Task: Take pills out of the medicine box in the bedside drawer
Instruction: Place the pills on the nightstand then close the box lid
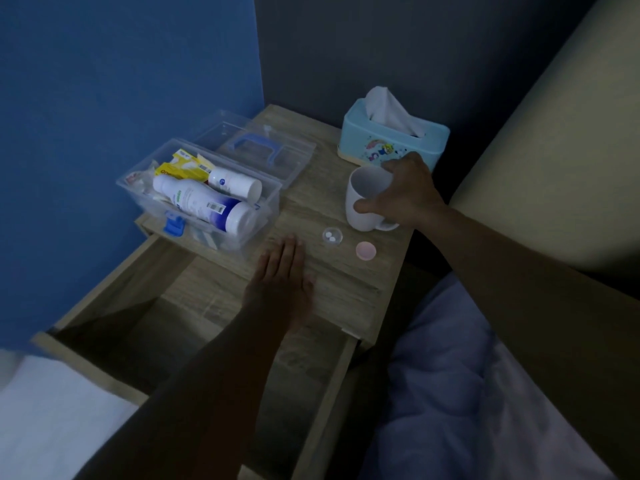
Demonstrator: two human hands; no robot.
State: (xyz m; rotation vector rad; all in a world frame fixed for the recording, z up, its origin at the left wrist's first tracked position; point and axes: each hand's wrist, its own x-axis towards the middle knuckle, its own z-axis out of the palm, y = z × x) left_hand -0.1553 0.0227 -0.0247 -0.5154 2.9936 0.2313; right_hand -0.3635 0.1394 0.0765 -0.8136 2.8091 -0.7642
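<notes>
Our right hand (403,194) wraps white mug (367,199) near nightstand (346,285) right edge; left hand (282,271) flat, fingers spread. We risk knocking pill cup (332,235) beside mug.

Clear medicine box (266,206) with blue latch (174,226) and handle (255,146), 10 o'clock. White mug (363,202). Cyan tissue box (391,142), cartoon print, 1 o'clock. Pink lid (365,250). Light woodgrain tabletop (346,282). Blue wall (121,81).

On the nightstand (346,282), medicine box (201,202) left, mug (363,202) right, tissue box (391,143) behind.
</notes>
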